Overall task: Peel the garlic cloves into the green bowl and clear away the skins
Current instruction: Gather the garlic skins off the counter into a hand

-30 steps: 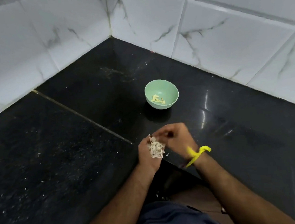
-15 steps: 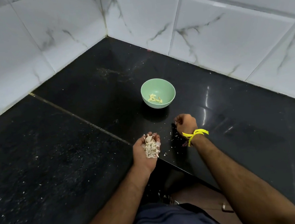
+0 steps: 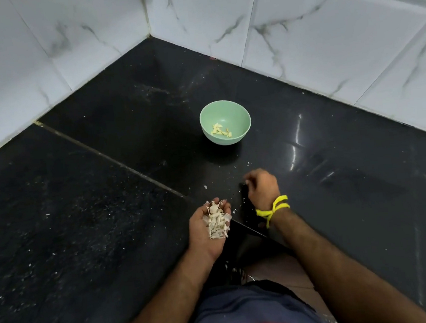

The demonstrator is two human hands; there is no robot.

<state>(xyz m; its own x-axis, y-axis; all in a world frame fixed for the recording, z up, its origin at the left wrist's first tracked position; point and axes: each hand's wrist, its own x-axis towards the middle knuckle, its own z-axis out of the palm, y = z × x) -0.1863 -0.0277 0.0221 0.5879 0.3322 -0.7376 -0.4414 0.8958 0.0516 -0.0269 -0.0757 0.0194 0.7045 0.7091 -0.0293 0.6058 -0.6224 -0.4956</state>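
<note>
Gathering the last skins calls for light pinches at each stray flake [image 3: 205,187] on the black counter [image 3: 108,209], dropped into the cupped palm without tipping it, since the papery pile could easily spill. The left hand [image 3: 209,232] lies palm up, fingers loosely cupped under a heap of garlic skins [image 3: 216,221]. The right hand [image 3: 262,188], with a yellow band [image 3: 272,209] at the wrist, has its fingers curled down at the counter; whether it pinches anything cannot be told. The peeled garlic cloves [image 3: 220,130] lie in the green bowl [image 3: 241,117], well apart beyond the hands.
</note>
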